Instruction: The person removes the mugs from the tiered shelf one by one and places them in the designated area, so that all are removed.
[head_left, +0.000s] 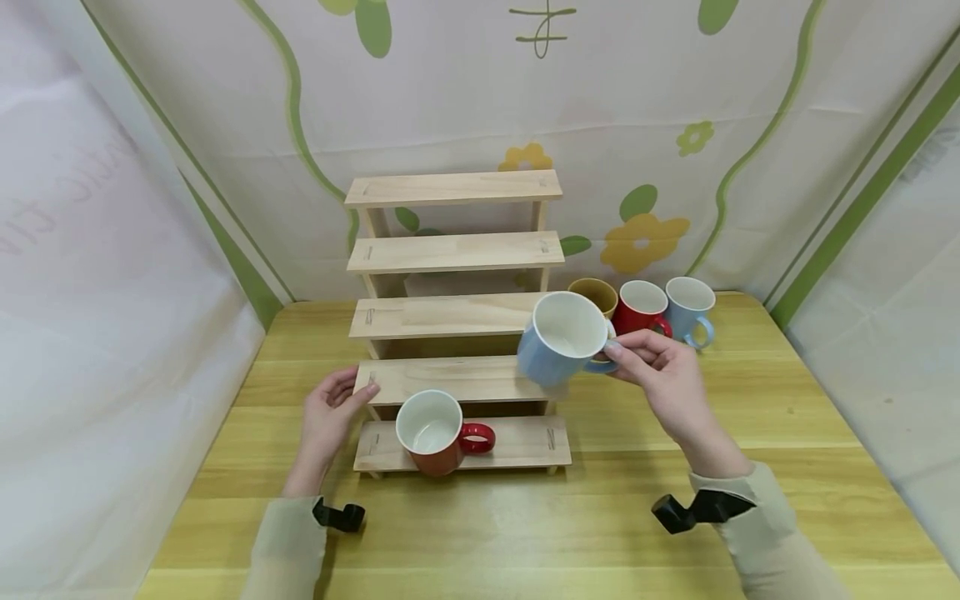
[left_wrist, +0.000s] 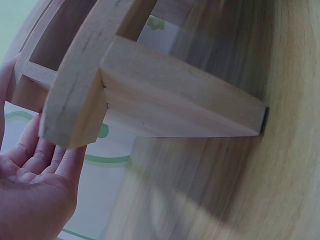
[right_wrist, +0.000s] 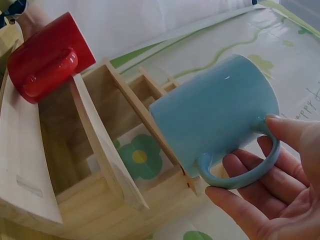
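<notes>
A: Head view. State the counts.

B: Mugs, five. The blue mug point(head_left: 551, 354) adjoined the right fingers; the red mug point(head_left: 433, 442) stood right of the left fingers and nearer the wearer. Beyond the right fingers stood one yellow mug point(head_left: 596, 292), a second red mug point(head_left: 639, 315) and a second blue mug point(head_left: 684, 315). Wooden rack point(head_left: 450, 317), one, with five tiers. Hands, two.

A: Position and orientation of the blue mug?

B: Immediately left of the right fingers; the right hand point(head_left: 667, 379) pinched its handle point(head_left: 600, 366). The handle pointed right, the mouth faced up, and the long axis ran near upright. Contact with the rack could not be told.

A: Left hand?

B: The left hand point(head_left: 328, 417) held the rack, its thumb on the left end of the second tier from the bottom.

A: Left wrist view?

B: One hand, one rack. The fingers reached behind a board end.

A: Right wrist view?

B: Two mugs. The blue mug's body lay beyond the fingertips, its handle towards the palm. The thumb pressed one handle end, a fingertip the other. The long axis slanted, mouth to upper right. The red mug sat well apart from these fingers.
</notes>
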